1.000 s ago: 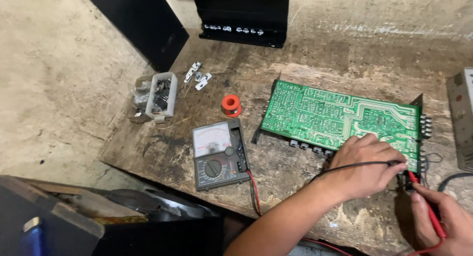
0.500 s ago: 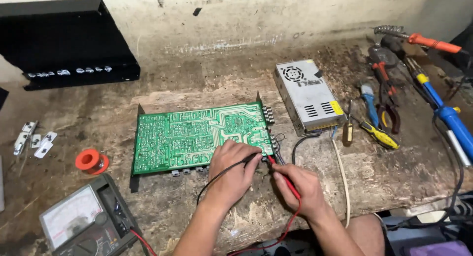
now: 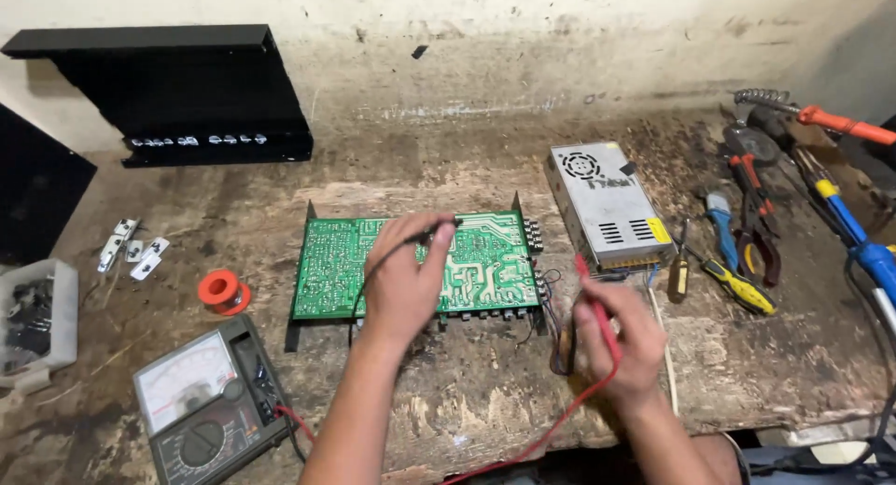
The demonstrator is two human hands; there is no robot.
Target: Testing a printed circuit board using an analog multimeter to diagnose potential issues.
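left hand (image 3: 403, 278) pinches black probe (image 3: 437, 229) onto green circuit board (image 3: 485, 261); right hand (image 3: 623, 334) grips red probe (image 3: 594, 296) at board edge, analog multimeter (image 3: 207, 405) nearby.

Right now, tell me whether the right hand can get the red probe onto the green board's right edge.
Probably yes: the right hand holds the red probe just beside the green circuit board, with only loose wires between.
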